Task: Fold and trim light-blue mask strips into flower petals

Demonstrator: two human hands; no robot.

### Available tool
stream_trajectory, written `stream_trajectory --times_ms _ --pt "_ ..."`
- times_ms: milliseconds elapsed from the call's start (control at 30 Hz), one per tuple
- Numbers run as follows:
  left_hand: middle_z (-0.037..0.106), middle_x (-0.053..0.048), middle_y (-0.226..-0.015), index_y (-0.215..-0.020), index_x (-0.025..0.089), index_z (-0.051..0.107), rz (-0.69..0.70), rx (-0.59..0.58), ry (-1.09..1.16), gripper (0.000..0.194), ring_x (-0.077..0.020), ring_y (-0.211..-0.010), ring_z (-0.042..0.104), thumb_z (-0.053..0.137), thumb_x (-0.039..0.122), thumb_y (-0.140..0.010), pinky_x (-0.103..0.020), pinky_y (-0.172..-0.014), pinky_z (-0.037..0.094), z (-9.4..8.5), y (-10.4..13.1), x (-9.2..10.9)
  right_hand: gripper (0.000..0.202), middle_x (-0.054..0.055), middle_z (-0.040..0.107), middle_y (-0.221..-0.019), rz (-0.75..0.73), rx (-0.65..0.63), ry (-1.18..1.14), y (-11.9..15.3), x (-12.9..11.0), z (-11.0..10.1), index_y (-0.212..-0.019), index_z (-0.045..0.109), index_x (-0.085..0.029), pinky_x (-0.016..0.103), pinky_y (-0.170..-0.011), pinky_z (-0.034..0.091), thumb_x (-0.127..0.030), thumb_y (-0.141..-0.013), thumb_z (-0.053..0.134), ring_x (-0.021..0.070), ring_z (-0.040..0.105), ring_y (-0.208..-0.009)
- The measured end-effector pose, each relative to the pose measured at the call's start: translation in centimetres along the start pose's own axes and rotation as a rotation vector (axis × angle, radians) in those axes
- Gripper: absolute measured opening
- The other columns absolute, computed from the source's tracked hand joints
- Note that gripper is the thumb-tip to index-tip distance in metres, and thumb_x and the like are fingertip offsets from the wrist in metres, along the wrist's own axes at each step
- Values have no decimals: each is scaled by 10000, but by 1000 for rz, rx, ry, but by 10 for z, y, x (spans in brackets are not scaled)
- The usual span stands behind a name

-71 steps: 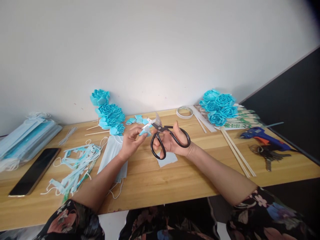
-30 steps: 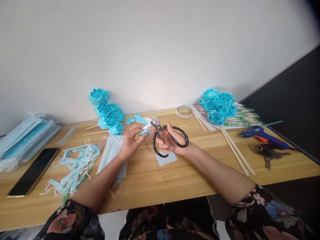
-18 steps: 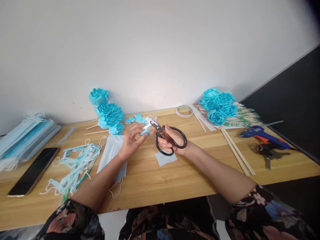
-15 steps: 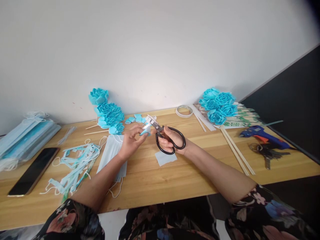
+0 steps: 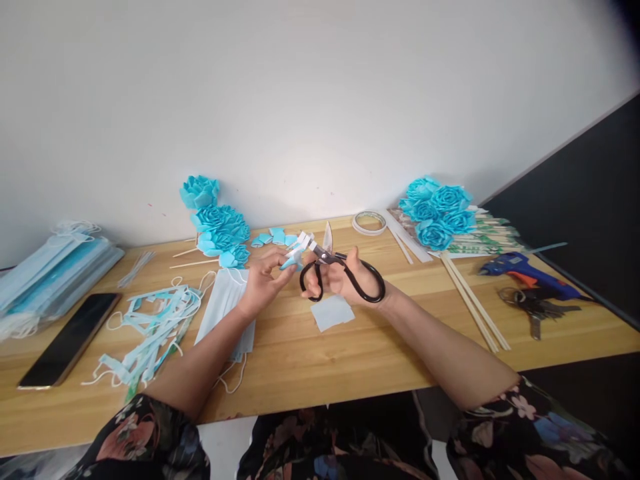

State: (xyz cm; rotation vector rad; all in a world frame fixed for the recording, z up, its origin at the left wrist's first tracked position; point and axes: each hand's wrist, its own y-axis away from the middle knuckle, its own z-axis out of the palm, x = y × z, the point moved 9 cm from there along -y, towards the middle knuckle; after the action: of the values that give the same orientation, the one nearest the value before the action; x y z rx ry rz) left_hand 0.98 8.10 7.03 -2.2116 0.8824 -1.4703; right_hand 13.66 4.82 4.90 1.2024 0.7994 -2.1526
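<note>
A small folded piece of blue and white mask fabric (image 5: pixel 293 257) is pinched between the thumb and fingers of my left hand (image 5: pixel 266 279). My right hand (image 5: pixel 345 277) grips the black-handled scissors (image 5: pixel 326 257) by their loops. The scissor blades are spread apart, one lying against the fabric and the other pointing up toward the wall. Below the scissors a pale blue fabric square (image 5: pixel 333 313) lies on the table. Just behind my left hand are several cut blue pieces (image 5: pixel 274 236). A flat face mask (image 5: pixel 220 300) lies partly under my left forearm.
Blue fabric flowers (image 5: pixel 220 223) stand at the back left, others (image 5: pixel 435 210) at the back right. A tape roll (image 5: pixel 369 223), wooden sticks (image 5: pixel 470 300), a glue gun (image 5: pixel 530 270) and keys (image 5: pixel 535 307) lie to the right. Mask scraps (image 5: pixel 155 327), a phone (image 5: pixel 70 340) and stacked masks (image 5: pixel 55 273) lie left.
The scissors have opened: their blades and handles have spread apart, and my right hand's fingers have spread with them. My left hand keeps the fabric in nearly the same place.
</note>
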Motion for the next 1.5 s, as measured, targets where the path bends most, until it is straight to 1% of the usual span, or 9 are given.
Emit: stream_trajectory --times_ms 133,267,467,733,1000,1200,1333,1433,1500 --pt "650 -54 -837 -702 177 611 10 14 3 239 -171 -829 611 649 330 -881 -316 -790 474 -1 0 3 808 15 584 -755 132 -81 -70 2 10 6 -1211 577 -148 362 -740 562 -829 -820 389 176 650 -706" --pt "652 -51 -827 -697 184 605 -1 14 16 256 -174 -837 615 650 357 -880 -320 -800 481 -1 1 2 830 21 596 -735 167 -101 -136 1 18 6 -1235 580 -138 389 -697 574 -828 -833 355 168 626 -641" --pt "661 -70 -869 -723 180 630 -8 -12 79 216 -185 -846 623 665 328 -876 -341 -807 478 1 1 4 899 43 611 -735 212 -13 -221 2 25 -4 -1231 587 -129 405 -680 567 -853 -834 232 186 632 -642" --pt "664 -67 -873 -729 178 641 10 -36 154 181 -176 -836 622 678 284 -871 -329 -794 483 3 1 10 849 58 646 -766 185 -63 -350 0 23 0 -1197 577 -135 419 -661 581 -827 -859 220 166 599 -624" --pt "670 -68 -874 -724 178 646 -8 -41 143 208 -171 -834 622 675 316 -877 -326 -793 495 3 3 7 811 50 649 -751 147 -4 -356 -4 17 -5 -1164 572 -146 400 -628 575 -822 -867 238 149 542 -603" --pt "668 -63 -831 -709 183 640 -26 -2 116 254 -175 -811 618 680 376 -869 -341 -793 494 -2 2 1 731 20 619 -720 87 144 -291 1 -3 -18 -1102 601 -187 377 -593 546 -812 -864 306 142 502 -579" --pt "674 -60 -832 -707 183 639 -25 7 110 245 -172 -814 619 679 363 -869 -343 -811 488 -3 1 2 579 -8 583 -717 -44 264 -201 5 -27 -29 -1076 594 -215 345 -577 521 -736 -865 458 129 476 -563" --pt "674 -59 -819 -699 182 628 -27 7 94 248 -172 -802 620 675 354 -872 -341 -801 487 -3 1 2 482 -22 565 -720 -167 413 -32 9 -42 -44 -1089 578 -230 326 -589 499 -629 -823 622 138 498 -589" --pt "675 -63 -823 -708 180 631 -13 4 74 238 -175 -809 626 670 346 -874 -339 -798 490 -3 1 4 465 -34 555 -719 -225 544 178 14 -49 -53 -1107 564 -230 311 -606 478 -536 -787 706 140 524 -609"
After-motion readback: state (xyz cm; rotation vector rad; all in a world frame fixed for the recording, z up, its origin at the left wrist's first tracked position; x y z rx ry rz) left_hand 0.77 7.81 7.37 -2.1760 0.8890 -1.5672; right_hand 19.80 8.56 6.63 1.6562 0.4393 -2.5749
